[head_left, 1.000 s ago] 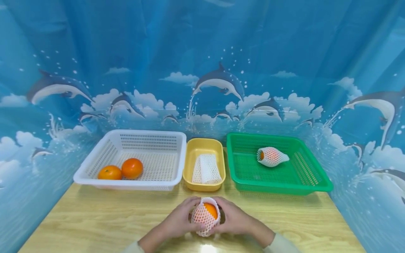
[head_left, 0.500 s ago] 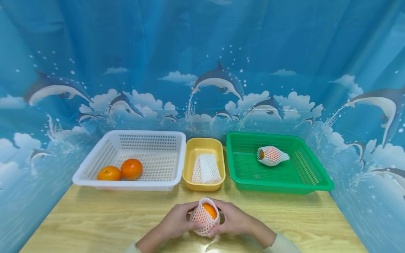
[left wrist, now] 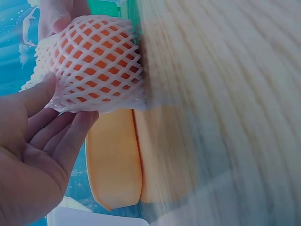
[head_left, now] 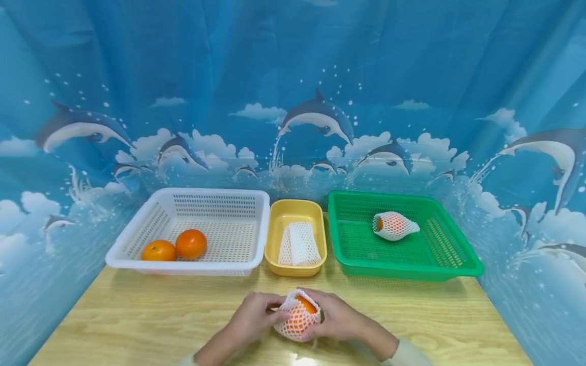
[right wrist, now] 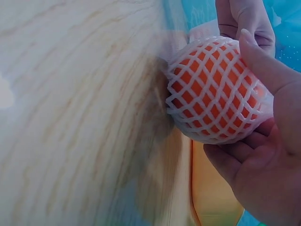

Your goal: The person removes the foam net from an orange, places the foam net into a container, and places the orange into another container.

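An orange [head_left: 305, 304] sits in a white foam net sleeve [head_left: 296, 323] just over the near middle of the table, its bare top showing through the net's opening. My left hand [head_left: 256, 316] pinches the net's left side between thumb and fingers; the left wrist view shows the thumb [left wrist: 40, 94] against the mesh. From the other side, my right hand [head_left: 338, 316] holds the netted orange, thumb and fingers curled round it. In the right wrist view the mesh [right wrist: 214, 92] stretches round most of the fruit.
Behind the hands stands a yellow tray [head_left: 295, 271] with folded foam nets [head_left: 299, 244]. To its left, a white basket [head_left: 183, 265] holds two bare oranges [head_left: 191, 244]. To its right, a green basket [head_left: 393, 272] holds one netted orange [head_left: 394, 226]. A dolphin-print curtain [head_left: 293, 76] hangs behind.
The net's opening has tilted to the right and more mesh covers the orange. My left fingers have shifted from round the fruit to the net's left side. The baskets' contents are unchanged.
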`<state>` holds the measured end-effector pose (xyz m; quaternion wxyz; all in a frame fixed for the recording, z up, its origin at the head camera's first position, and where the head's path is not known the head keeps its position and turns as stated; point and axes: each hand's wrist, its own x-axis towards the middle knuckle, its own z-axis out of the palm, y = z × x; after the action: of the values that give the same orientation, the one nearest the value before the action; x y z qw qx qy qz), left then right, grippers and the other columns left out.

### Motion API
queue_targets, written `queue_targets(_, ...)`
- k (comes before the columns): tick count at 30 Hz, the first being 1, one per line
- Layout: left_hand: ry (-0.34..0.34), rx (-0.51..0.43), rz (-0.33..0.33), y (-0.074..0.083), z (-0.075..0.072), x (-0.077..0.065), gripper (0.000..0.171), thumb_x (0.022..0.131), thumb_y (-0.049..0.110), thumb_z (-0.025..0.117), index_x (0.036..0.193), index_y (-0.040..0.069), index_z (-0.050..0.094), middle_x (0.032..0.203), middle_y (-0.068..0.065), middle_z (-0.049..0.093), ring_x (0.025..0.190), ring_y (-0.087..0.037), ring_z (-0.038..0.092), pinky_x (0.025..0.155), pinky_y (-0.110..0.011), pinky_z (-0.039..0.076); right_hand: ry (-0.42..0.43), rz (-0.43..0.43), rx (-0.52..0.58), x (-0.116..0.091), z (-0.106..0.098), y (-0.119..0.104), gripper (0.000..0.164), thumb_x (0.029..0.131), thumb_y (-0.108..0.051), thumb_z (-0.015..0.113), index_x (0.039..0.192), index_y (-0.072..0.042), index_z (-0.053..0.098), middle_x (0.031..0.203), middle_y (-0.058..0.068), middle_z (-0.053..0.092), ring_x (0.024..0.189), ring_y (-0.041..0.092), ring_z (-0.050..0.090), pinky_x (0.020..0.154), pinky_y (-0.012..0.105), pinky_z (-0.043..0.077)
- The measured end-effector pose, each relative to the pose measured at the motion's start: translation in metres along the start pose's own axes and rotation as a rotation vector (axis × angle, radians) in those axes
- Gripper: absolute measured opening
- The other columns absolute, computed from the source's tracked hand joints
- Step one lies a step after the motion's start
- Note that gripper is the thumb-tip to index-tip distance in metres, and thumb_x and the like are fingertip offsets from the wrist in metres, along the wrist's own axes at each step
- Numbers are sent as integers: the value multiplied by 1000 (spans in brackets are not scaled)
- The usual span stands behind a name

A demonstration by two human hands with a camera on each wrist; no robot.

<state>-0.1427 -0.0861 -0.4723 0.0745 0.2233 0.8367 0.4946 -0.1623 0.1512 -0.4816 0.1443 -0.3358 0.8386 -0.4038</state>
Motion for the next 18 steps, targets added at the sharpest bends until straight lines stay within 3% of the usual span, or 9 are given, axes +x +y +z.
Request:
queue_targets(5, -18, -52, 17, -1, -1, -1, 35, 86, 18, 74, 112, -4, 68, 110, -19, 69, 92, -25, 71, 72, -17, 56, -6, -17, 13, 0, -1, 0, 79, 77, -44, 78, 144, -18, 45, 127, -7, 60, 111, 8, 57, 102, 33, 46)
queue_targets(10, -39, -104, 31, -4, 1, -1, 47, 91, 28, 69, 125, -3, 60, 122, -19, 64, 107, -31, 65, 80, -20, 55, -9, -60, 0, -1, -2, 1, 76, 80, -42, 75, 143, -12, 45, 126, -1, 62, 108, 8, 59, 98, 31, 49)
queue_targets(14, -60, -81, 20, -4, 4, 0, 62, 88, 36, 71, 134, -1, 52, 129, -18, 59, 114, -31, 60, 83, -19, 54, -22, -73, -20, -2, -4, 0, 74, 86, -43, 69, 145, -7, 43, 131, 6, 60, 113, 12, 59, 99, 32, 48)
queue_targets(18, -62, -23, 13, -4, 6, -2, 71, 83, 39, 76, 136, -1, 50, 132, -17, 58, 115, -30, 60, 85, -20, 53, -17, -67, -31, -3, -7, -1, 67, 91, -44, 62, 145, -8, 44, 133, 7, 60, 115, 14, 59, 100, 33, 49)
